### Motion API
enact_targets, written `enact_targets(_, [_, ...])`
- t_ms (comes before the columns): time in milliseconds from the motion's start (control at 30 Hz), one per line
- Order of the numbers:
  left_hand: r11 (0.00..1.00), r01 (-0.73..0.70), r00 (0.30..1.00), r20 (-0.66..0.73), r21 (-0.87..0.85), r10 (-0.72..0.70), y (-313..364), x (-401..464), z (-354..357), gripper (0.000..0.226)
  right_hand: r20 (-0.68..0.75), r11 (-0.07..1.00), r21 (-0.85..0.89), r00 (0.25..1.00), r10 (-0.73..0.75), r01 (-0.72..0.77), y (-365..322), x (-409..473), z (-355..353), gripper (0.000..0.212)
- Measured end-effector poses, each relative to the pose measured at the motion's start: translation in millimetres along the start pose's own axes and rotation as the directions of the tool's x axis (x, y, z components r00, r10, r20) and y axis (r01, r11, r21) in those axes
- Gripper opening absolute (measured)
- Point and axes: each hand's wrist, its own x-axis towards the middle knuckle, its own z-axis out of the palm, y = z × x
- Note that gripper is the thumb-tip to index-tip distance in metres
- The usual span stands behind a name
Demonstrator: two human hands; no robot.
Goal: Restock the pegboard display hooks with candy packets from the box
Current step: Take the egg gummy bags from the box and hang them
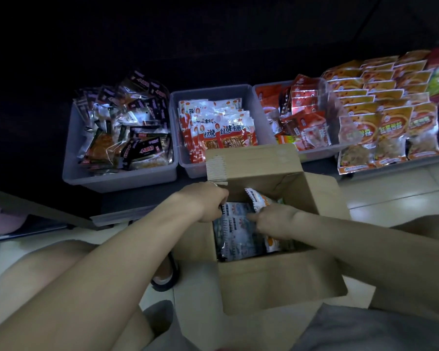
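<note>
**Head view: both hands down in the carton, sorting slick foil packets**

Head camera looks down into an open cardboard box (276,279) on the tiled floor, its flaps folded out. Inside lie candy packets (235,234), blue-and-white foil stacked flat, with one orange-and-white packet (260,198) tilted up at the far side. The left hand (211,202) has its fingers curled over the top edge of the blue stack, seemingly gripping it. The right hand (271,219) reaches in from the other side; its fingers seem to pinch the lower edge of the orange packet, though dim light leaves that uncertain.

Such packets should be light, soft and crinkly, with a glossy skin likely to slide, so a bundle may fan out and spill. Best held by the sealed top strip, where the hang hole usually sits, a few at a time.

Behind the box stand grey bins (122,178) of other snacks. No pegboard hooks are in sight.
</note>
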Motion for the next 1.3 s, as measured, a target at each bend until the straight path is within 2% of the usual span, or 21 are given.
enact_targets(100, [1.0,-0.026,1.0,-0.012,0.0,0.026,3.5,-4.0,-2.8,0.023,-0.066,0.999,0.044,0.998,0.011,-0.008,9.7,-29.4,1.4,0.029])
enact_targets(167, [0.998,-0.058,0.998,-0.041,-0.04,0.056,5.7,-4.6,-3.5,0.027,-0.157,0.987,0.16,0.986,0.055,-0.03,14.7,-50.4,-2.2,0.026])
enact_targets(233, [0.987,-0.103,0.993,-0.074,-0.123,0.095,8.8,-6.1,-4.0,0.043,-0.272,0.959,0.282,0.955,0.114,-0.034,18.0,-68.8,-6.2,0.021])
enact_targets(333, [0.933,-0.163,0.987,-0.062,-0.321,0.151,18.0,-11.2,-4.4,0.081,-0.482,0.839,0.543,0.833,0.272,0.04,21.7,-90.3,-10.1,0.008])
enact_targets(400, [0.903,-0.17,0.984,-0.016,-0.395,0.178,24.4,-15.1,-3.5,0.1,-0.514,0.718,0.693,0.747,0.422,0.071,26.0,-102.1,-17.4,0.008])
enact_targets(467, [0.881,-0.19,0.979,-0.016,-0.434,0.203,29.9,-17.6,-0.8,0.109,-0.499,0.592,0.8,0.653,0.57,0.094,30.3,-110.0,-29.4,0.011])
enact_targets(567, [0.804,-0.247,0.969,-0.157,-0.54,0.192,34.6,-16.1,6.6,0.104,-0.473,0.48,0.865,0.56,0.68,0.148,37.0,-114.2,-49.8,0.021])
enact_targets(667, [0.62,-0.305,0.929,-0.37,-0.723,0.026,40.3,-8.9,20.4,0.092,-0.444,0.389,0.896,0.481,0.756,0.215,42.1,-112.2,-69.0,0.018])
enact_targets(733, [0.509,-0.364,0.883,-0.462,-0.78,-0.077,43.6,-4.1,27.7,0.083,-0.427,0.358,0.904,0.446,0.787,0.233,42.7,-108.6,-77.5,0.018])
enact_targets(800, [0.445,-0.413,0.843,-0.518,-0.794,-0.142,48.0,-2.9,29.3,0.077,-0.401,0.329,0.915,0.431,0.808,0.234,42.5,-105.6,-84.4,0.023])
enact_targets(867, [0.476,-0.422,0.804,-0.561,-0.772,-0.197,53.2,-4.0,27.2,0.068,-0.373,0.284,0.924,0.433,0.82,0.258,43.5,-105.0,-91.7,0.024])
enact_targets(933, [0.467,-0.424,0.763,-0.584,-0.776,-0.276,58.0,-5.0,26.0,0.054,-0.338,0.195,0.924,0.466,0.817,0.328,43.0,-106.7,-99.7,0.02])
enact_targets(1033, [0.469,-0.4,0.739,-0.58,-0.787,-0.343,65.5,-8.8,22.1,0.042,-0.299,0.051,0.898,0.523,0.798,0.437,42.2,-111.0,-110.4,0.018])
enact_targets(1133, [0.485,-0.378,0.749,-0.569,-0.789,-0.341,65.2,-10.8,17.4,0.025,-0.284,-0.014,0.885,0.564,0.776,0.466,44.1,-114.7,-116.1,0.017])
enact_targets(1233, [0.46,-0.384,0.769,-0.553,-0.801,-0.32,58.5,-15.1,9.0,0.022,-0.3,-0.066,0.851,0.587,0.752,0.52,44.4,-120.0,-119.4,0.036])
enact_targets(1300, [0.389,-0.379,0.781,-0.516,-0.84,-0.351,51.9,-19.2,3.2,0.027,-0.293,-0.064,0.836,0.543,0.787,0.545,47.6,-120.2,-119.1,0.058])
